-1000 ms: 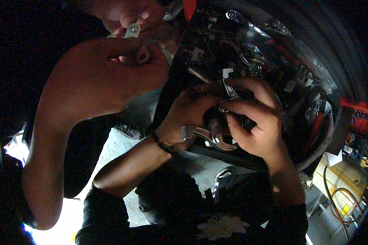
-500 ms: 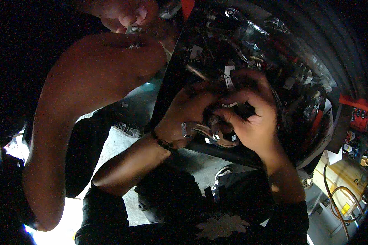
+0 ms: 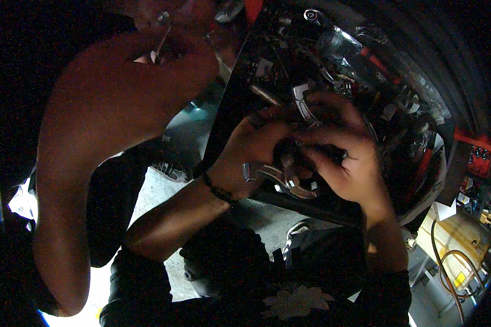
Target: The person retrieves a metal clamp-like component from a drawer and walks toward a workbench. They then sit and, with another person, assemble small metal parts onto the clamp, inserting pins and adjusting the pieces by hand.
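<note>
My left hand [image 3: 251, 146] is closed around a curved metal part [image 3: 275, 175] with bright, squared ends, over the near edge of a dark bin. A lighter curved metal strip [image 3: 300, 101] stands up beyond my fingers; I cannot tell whether both belong to one piece. My right hand [image 3: 357, 161] is curled beside the part, its thumb and fingers bent in toward my left hand and partly blurred. Whatever those fingers pinch is hidden in shadow.
The dark bin [image 3: 282, 203] holds a loose heap of metal pieces and a ring-ended wrench [image 3: 335, 30]. Another person's bare arm [image 3: 101, 114] reaches across at left, near my left forearm. At lower right stands a wooden surface [image 3: 447, 229] with a coiled hose [image 3: 446, 261].
My right hand has shifted slightly right, away from the left. The curved strip has tipped a little left. The other person's arm has moved slightly up and left.
</note>
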`<move>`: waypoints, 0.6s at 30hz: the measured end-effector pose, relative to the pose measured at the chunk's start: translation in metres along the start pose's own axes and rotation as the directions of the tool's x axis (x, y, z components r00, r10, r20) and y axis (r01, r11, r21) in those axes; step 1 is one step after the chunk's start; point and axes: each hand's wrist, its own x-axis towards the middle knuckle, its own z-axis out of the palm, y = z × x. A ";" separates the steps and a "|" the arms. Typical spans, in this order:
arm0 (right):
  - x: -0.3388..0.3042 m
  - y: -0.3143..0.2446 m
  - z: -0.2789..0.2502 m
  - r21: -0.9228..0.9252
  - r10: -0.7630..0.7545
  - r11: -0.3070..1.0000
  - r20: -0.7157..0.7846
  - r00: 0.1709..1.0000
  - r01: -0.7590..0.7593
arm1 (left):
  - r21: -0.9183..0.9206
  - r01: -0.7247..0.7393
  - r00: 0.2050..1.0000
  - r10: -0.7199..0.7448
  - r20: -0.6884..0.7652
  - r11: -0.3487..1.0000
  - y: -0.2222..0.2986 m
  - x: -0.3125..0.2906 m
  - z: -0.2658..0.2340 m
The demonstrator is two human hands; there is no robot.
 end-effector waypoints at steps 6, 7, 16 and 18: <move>-0.003 0.005 0.000 -0.036 0.031 0.999 -0.050 0.998 -0.033 | 0.742 -0.571 0.768 0.549 0.330 0.352 -0.003 0.003 -0.005; -0.003 0.006 -0.001 -0.002 0.004 1.000 -0.039 0.999 -0.004 | 0.743 -0.551 0.792 0.518 0.322 0.381 -0.003 0.003 -0.006; -0.003 0.004 0.010 -0.030 0.042 0.999 -0.081 0.996 -0.044 | 0.794 -0.518 0.800 0.508 0.319 0.317 0.002 0.001 -0.004; -0.004 0.002 0.008 -0.042 0.034 0.998 -0.084 0.996 -0.038 | 0.793 -0.549 0.772 0.524 0.360 0.263 0.004 0.002 -0.004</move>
